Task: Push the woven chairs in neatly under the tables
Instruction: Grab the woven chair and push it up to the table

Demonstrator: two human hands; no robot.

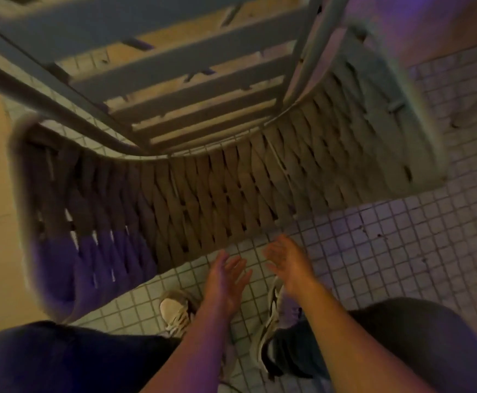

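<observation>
While its curved woven back fills the middle of the view, the woven chair [203,191] stands with its seat beneath the grey slatted table [158,52]. Just behind the back, apart from it, the left hand [226,282] and right hand [288,265] hang open with fingers spread, holding nothing, above the small-tiled floor [402,251] and two pale sneakers [175,310].

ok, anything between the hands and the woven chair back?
Nothing visible. The left hand and right hand are both open, just short of the curved brown woven chair back, with only small-tiled floor below the gap. Neither has a grip on it yet.
</observation>
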